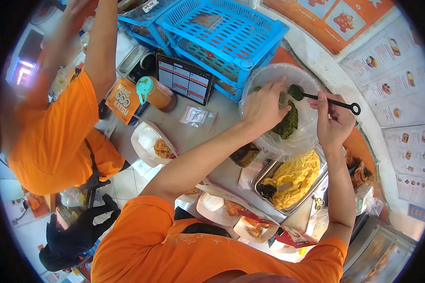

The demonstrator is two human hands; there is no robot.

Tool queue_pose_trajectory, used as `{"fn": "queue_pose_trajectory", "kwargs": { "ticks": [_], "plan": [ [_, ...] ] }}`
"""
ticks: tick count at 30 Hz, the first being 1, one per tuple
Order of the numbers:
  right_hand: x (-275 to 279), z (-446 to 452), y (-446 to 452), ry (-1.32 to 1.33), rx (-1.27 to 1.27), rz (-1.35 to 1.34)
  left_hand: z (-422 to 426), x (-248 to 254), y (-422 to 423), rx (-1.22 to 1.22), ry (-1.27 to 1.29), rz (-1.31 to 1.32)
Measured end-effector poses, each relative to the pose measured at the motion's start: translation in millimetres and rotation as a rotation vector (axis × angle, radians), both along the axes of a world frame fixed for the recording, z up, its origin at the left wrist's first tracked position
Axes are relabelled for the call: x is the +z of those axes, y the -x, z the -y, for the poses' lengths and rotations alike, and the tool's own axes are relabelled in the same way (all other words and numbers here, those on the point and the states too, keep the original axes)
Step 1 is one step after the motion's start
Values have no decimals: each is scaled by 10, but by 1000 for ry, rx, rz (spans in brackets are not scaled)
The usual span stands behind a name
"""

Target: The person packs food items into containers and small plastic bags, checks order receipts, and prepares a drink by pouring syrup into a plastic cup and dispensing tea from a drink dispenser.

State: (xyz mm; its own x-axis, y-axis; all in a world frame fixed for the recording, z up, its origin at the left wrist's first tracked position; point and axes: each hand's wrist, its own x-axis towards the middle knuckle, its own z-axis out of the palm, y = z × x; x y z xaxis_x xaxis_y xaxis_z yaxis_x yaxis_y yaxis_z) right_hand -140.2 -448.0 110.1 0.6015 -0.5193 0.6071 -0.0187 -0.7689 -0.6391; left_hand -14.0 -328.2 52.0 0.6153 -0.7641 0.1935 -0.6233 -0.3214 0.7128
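Black spoon [342, 104]: in the head view, it was at the clear plastic tub [269, 73], its head coated in dark green paste [288, 125] and within the tub's outline. The right hand [335, 122] was closed on the slim handle in a fingertip grasp. The left hand [264, 108] was partly open, fingers bent, over the tub's left part; whether it touched the tub or the paste could not be told.

The tub's upper left edge stood close to the blue crate [243, 47]; its lower edge was next to the steel tray [269, 203] of yellow food [295, 181]. Some open counter [222, 141] lay to the left, with a small plastic packet [199, 116] on it.

The spoon's long axis ran across the view, sloping slightly down to the right; the head pointed left, and the ringed handle end pointed right, past the tub's rim.
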Motion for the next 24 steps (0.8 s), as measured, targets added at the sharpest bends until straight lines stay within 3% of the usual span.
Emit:
{"fn": "queue_pose_trajectory", "kwargs": {
  "ticks": [10, 12, 16, 17, 19, 24],
  "plan": [
    [-47, -20, 27, 263, 73, 60, 16, -28, 8, 2, 20, -44],
    [-66, 42, 52, 271, -2, -99, 24, -105, 1, 23, 127, 0],
    [-56, 301, 174, 142, 314, -822, 22, -139, -31, -25, 286, -170],
    [-65, 271, 205, 126, 322, -814, -8, -78, -83, -6, 292, -126],
    [-56, 188, 232, 112, 334, -797, -50, 17, -116, -145, 248, -413],
    [-12, -82, 108, 34, 302, -513, -49, -28, -132, -175, 203, -516]
  ]
}}
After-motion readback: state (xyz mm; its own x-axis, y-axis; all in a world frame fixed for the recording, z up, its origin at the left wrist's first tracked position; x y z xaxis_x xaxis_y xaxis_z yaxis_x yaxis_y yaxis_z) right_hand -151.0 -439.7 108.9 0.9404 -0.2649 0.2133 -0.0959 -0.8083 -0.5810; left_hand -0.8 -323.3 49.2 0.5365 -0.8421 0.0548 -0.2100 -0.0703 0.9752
